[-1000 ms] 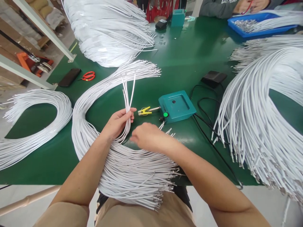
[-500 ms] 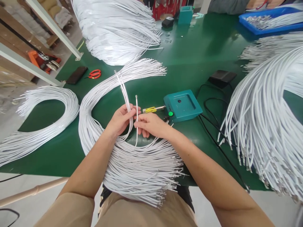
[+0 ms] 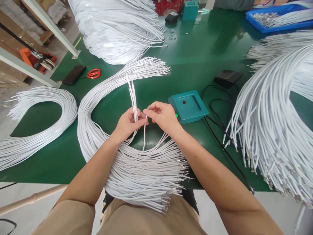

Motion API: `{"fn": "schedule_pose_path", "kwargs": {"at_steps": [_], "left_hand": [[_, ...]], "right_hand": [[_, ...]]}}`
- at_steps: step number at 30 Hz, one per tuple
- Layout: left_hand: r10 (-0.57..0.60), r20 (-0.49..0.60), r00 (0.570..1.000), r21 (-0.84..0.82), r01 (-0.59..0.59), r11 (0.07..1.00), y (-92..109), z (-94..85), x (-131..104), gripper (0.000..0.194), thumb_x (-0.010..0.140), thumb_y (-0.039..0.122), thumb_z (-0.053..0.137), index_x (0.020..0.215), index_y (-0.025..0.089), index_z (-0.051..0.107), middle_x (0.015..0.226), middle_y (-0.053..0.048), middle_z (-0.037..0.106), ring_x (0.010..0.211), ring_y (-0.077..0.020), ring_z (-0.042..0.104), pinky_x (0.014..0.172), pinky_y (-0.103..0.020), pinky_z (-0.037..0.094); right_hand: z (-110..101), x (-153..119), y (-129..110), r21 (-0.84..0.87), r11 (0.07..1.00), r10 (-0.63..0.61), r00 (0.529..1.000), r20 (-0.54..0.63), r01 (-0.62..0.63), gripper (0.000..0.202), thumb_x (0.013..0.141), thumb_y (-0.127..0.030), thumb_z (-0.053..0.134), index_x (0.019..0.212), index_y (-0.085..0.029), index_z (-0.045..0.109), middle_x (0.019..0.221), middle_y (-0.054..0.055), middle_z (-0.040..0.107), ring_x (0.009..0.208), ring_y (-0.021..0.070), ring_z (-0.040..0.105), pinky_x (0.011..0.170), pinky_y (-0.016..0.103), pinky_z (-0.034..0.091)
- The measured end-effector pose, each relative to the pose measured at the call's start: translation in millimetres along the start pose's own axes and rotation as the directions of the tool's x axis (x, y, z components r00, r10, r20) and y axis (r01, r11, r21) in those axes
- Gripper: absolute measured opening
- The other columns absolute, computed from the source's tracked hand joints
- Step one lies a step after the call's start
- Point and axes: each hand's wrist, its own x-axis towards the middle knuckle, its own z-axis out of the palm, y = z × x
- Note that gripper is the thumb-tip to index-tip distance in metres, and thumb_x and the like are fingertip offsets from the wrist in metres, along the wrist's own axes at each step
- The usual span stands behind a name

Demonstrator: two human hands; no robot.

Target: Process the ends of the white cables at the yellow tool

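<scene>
Several white cables (image 3: pixel 133 94) stand up out of my left hand (image 3: pixel 127 123), which is closed round them. My right hand (image 3: pixel 163 115) pinches the end of one single white cable (image 3: pixel 144 135) right beside the left fingertips. The left thumb also touches this cable, whose lower part curves down to the big bundle of white cables (image 3: pixel 144 166) below. That bundle loops round to the left and lies partly over the table's front edge. Just right of my right hand sits a teal device (image 3: pixel 189 104) with a green light; its yellow-marked rod is hidden behind the hand.
A large pile of white cables (image 3: pixel 117 29) lies at the back. Another coil (image 3: pixel 66 107) is at left, a thick bundle (image 3: pixel 264 114) at right. Red-handled scissors (image 3: pixel 94 73), a dark phone-like object (image 3: pixel 74 74), a black pedal-like box (image 3: pixel 228 78) and a blue tray (image 3: pixel 265 30) are on the green table.
My right hand has moved up to the tip of the single cable and now covers the device's rod. The cable end has come down between both hands' fingers.
</scene>
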Motion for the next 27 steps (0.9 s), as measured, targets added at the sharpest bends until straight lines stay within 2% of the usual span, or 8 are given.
{"fn": "schedule_pose_path", "kwargs": {"at_steps": [3,8,11,14,17,20,22,27], "left_hand": [[-0.014,0.005,1.000,0.033,0.014,0.999,2.2,0.0,-0.8,0.035,0.067,0.022,0.081,0.084,0.017,0.051,0.080,0.001,0.066,0.070,-0.0142,0.068,0.053,-0.020,0.045],[-0.034,0.015,0.999,-0.024,0.035,0.999,5.2,1.3,-0.6,0.031,0.071,0.025,0.079,0.082,0.017,0.051,0.083,0.001,0.065,0.071,-0.0120,0.066,0.053,-0.019,0.044],[-0.005,-0.007,1.000,-0.083,0.005,0.996,4.1,2.3,0.4,0.032,0.070,0.026,0.079,0.079,0.017,0.050,0.079,0.001,0.065,0.068,-0.0105,0.064,0.053,-0.019,0.043],[0.012,-0.019,1.000,-0.094,-0.014,0.996,3.6,2.9,0.9,0.034,0.070,0.026,0.080,0.080,0.018,0.048,0.076,0.001,0.064,0.066,-0.0099,0.063,0.051,-0.018,0.041],[0.025,-0.002,1.000,-0.068,-0.025,0.997,5.1,4.4,0.0,0.036,0.072,0.028,0.078,0.079,0.018,0.044,0.077,0.001,0.065,0.065,-0.0101,0.063,0.050,-0.018,0.039],[0.032,0.024,0.999,-0.021,-0.031,0.999,5.7,7.0,-1.9,0.037,0.073,0.029,0.077,0.078,0.019,0.042,0.077,0.000,0.067,0.067,-0.0116,0.064,0.051,-0.019,0.039],[0.037,0.043,0.998,-0.004,-0.037,0.999,4.2,8.6,-3.2,0.036,0.074,0.030,0.076,0.079,0.019,0.042,0.079,0.000,0.067,0.069,-0.0126,0.065,0.054,-0.021,0.043],[0.064,0.069,0.996,-0.008,-0.064,0.998,0.7,9.4,-5.1,0.034,0.075,0.029,0.076,0.081,0.019,0.044,0.079,0.001,0.066,0.071,-0.0134,0.066,0.066,-0.027,0.049]], "right_hand": [[-1.7,-1.2,-1.9,0.128,0.991,0.041,0.999,0.015,-0.043,0.016,0.071,-0.031,0.069,0.069,-0.016,0.066,0.062,-0.001,0.063,0.050,0.0081,0.050,0.052,0.024,0.042],[-2.1,-1.9,-5.0,0.331,0.934,0.110,0.990,0.092,-0.134,0.014,0.072,-0.030,0.068,0.068,-0.016,0.069,0.068,0.000,0.064,0.051,0.0066,0.047,0.055,0.025,0.041],[1.4,-1.6,-2.8,0.448,0.869,0.146,0.973,0.178,-0.212,0.013,0.070,-0.028,0.069,0.067,-0.016,0.068,0.065,-0.001,0.061,0.052,0.0064,0.046,0.054,0.023,0.039],[3.5,-0.5,0.3,0.549,0.770,0.175,0.936,0.305,-0.323,0.016,0.068,-0.025,0.069,0.058,-0.016,0.060,0.057,-0.002,0.054,0.055,0.0074,0.047,0.052,0.021,0.036],[2.2,1.2,1.2,0.560,0.743,0.178,0.915,0.363,-0.366,0.026,0.069,-0.024,0.067,0.051,-0.016,0.050,0.056,-0.002,0.052,0.055,0.0079,0.047,0.051,0.022,0.036],[-0.1,2.4,-0.6,0.535,0.777,0.195,0.935,0.296,-0.331,0.021,0.076,-0.034,0.064,0.065,-0.016,0.062,0.052,-0.005,0.045,0.050,0.0077,0.043,0.050,0.023,0.035],[-0.4,2.4,-2.3,0.509,0.799,0.198,0.940,0.276,-0.318,0.027,0.079,-0.043,0.062,0.074,-0.016,0.066,0.050,-0.007,0.039,0.048,0.0081,0.043,0.050,0.023,0.036],[0.3,0.7,-2.3,0.453,0.835,0.175,0.932,0.319,-0.311,0.030,0.077,-0.037,0.067,0.058,-0.017,0.055,0.050,-0.006,0.042,0.050,0.0085,0.046,0.056,0.025,0.041]]}}
